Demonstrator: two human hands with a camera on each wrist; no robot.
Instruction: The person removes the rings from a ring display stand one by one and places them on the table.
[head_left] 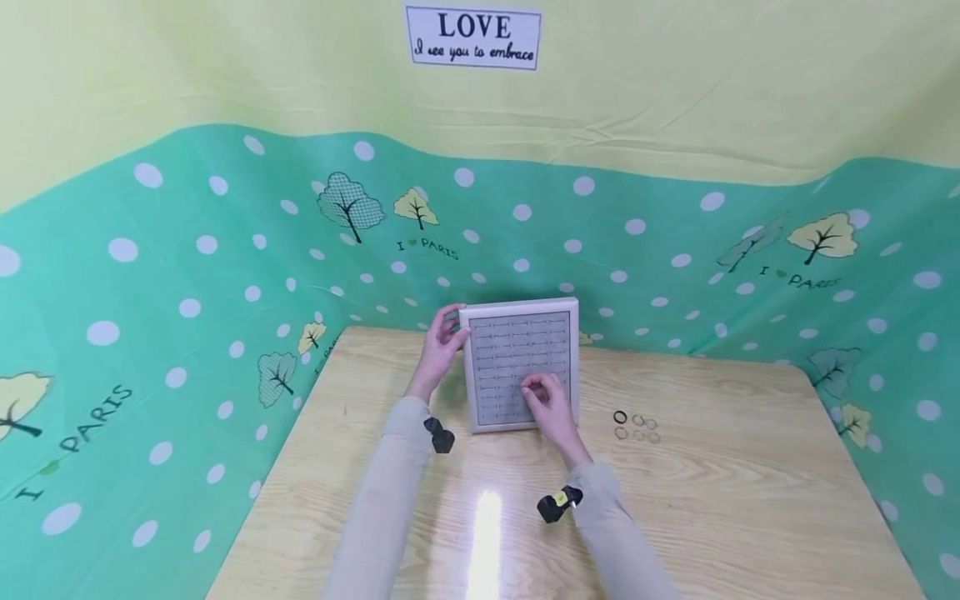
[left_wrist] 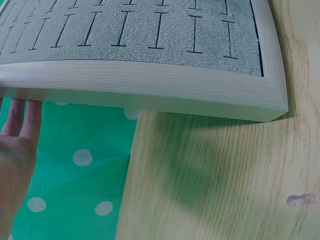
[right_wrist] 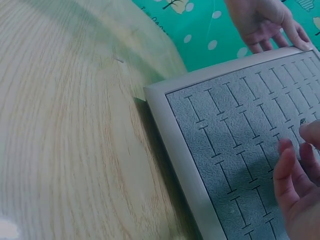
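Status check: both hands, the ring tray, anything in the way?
Left hand steadies ring tray corner. Right hand fingertips on felt. Rings lie apart, right.

Grey slotted ring tray [head_left: 520, 363] with pale frame, flat on table.

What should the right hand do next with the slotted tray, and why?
Probably reach right for one of the rings. The right hand rests its fingertips on the grey slotted pad of the tray and seems to hold nothing, every slot in view looks empty, and the left hand already steadies the tray's far left corner.
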